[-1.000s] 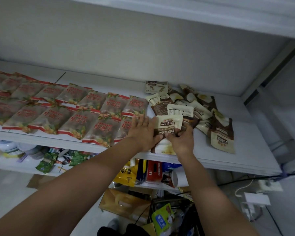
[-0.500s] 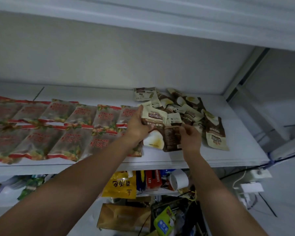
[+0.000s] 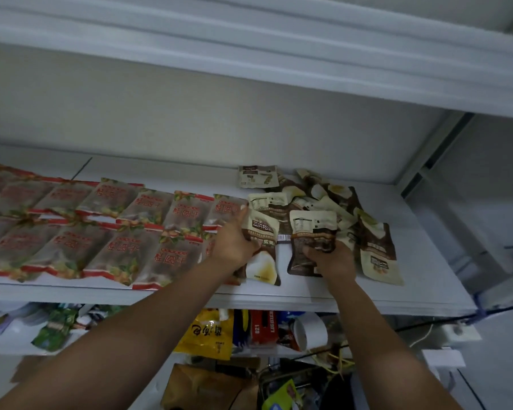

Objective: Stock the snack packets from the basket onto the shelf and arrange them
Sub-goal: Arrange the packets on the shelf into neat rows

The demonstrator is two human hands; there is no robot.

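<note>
The packet (image 3: 264, 255) in my left hand (image 3: 233, 247) is a small brown-and-cream pouch, front up, at the near edge of the shelf (image 3: 421, 270). My fingers are curled round its left side, thumb up along the top corner. My right hand (image 3: 333, 260) pinches a second pouch (image 3: 313, 229) just to the right of it, back side up, fingers clamped on its lower half.

I judge these pouches light and soft: thin crinkly film with something loose inside, so they bend where I grip and would slide easily on the smooth shelf. The sealed edges look like the stiffest part – best to take them by a side seam or corner, not the puffy middle, and press them flat to lay them.

Behind my hands, toward the far right, lies the loose pile of matching pouches (image 3: 317, 196), overlapping at all angles, some face down, one (image 3: 379, 255) to the right of my right hand. To the left the red-trimmed packets (image 3: 125, 232) lie in two neat overlapping rows – the last ones touch my left hand.

I can't pick out the basket. The lower shelf (image 3: 6, 344) holds a yellow bag (image 3: 209, 332), a red box (image 3: 264, 327) and a white roll (image 3: 311, 331); below sits a brown paper bag (image 3: 208, 389), contents hidden.
</note>
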